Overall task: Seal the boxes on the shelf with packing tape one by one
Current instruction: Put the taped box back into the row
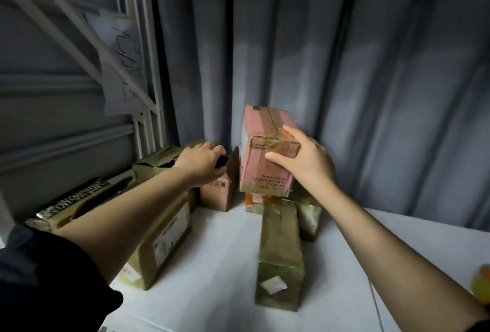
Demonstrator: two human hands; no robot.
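The right hand [305, 162] has its grip around the pink box [267, 146], perched on an orange box [254, 200] and brown boxes [281, 252] below it. The left hand [201, 163] grips something dark beside an open-flapped box [159, 162]; whether it is the tape I cannot tell. If the pink box tips, the stack could topple. All sit on a white shelf [212, 265], grey curtain [344, 66] behind.

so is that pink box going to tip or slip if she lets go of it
Probably tippy: the pink box stands tall on the uneven boxes under it, and looks tilted. It seems stiff, since its edges stay square under the right hand. The glossy tape across its top may be a bit slippery. Its weight can't be judged.
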